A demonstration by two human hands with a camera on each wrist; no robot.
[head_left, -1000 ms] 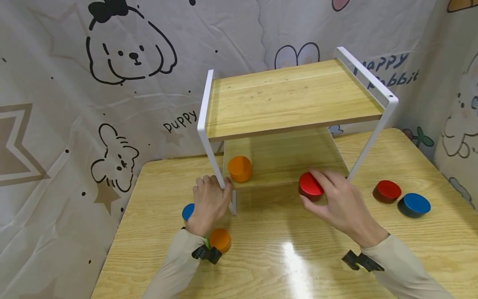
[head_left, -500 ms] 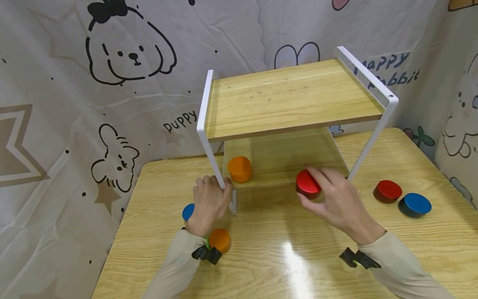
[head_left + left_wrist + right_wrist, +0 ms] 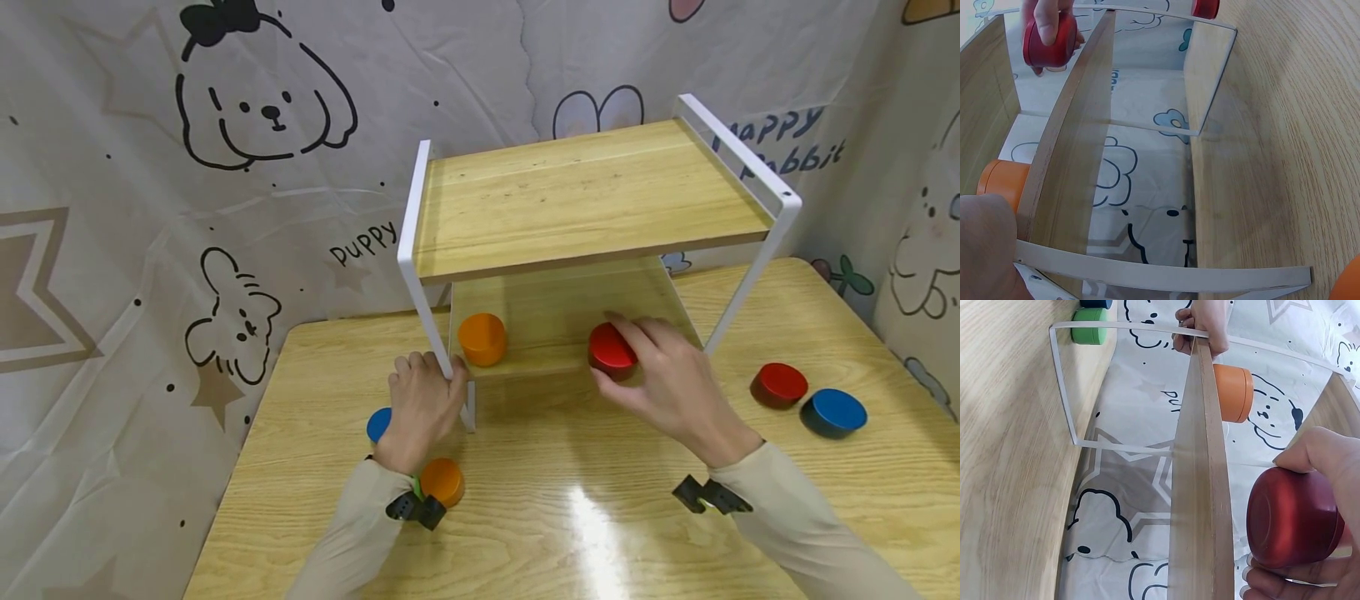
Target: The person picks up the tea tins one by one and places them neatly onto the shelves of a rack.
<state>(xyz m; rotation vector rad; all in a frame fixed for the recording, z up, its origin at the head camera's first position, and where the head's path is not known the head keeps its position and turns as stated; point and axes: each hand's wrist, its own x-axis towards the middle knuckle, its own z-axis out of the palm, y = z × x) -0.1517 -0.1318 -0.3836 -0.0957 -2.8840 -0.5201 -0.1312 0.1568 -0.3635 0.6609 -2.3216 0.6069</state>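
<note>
My right hand (image 3: 667, 379) holds a round red tin (image 3: 611, 350) between thumb and fingers. In the right wrist view this red tin (image 3: 1291, 515) is just above the middle board (image 3: 1200, 487) of a two-tier wooden shelf rack, with a narrow gap between them. An orange tin (image 3: 482, 339) sits at the left end of that board. At the rack's left side, my left hand (image 3: 423, 404) grips the white metal frame (image 3: 420, 300) near the board's front corner. Its thumb is close to the orange tin (image 3: 1007, 181) in the left wrist view.
Right of the rack, another red tin (image 3: 778, 385) and a blue tin (image 3: 833, 412) stand on the table. Another blue tin (image 3: 378, 423) and orange tin (image 3: 442, 482) lie near my left wrist. A green tin (image 3: 1089, 326) shows in the right wrist view. The top board (image 3: 585, 196) overhangs the middle one.
My right hand has carried the red tin slightly left and farther in toward the middle board. My left hand has kept its grip on the frame.
</note>
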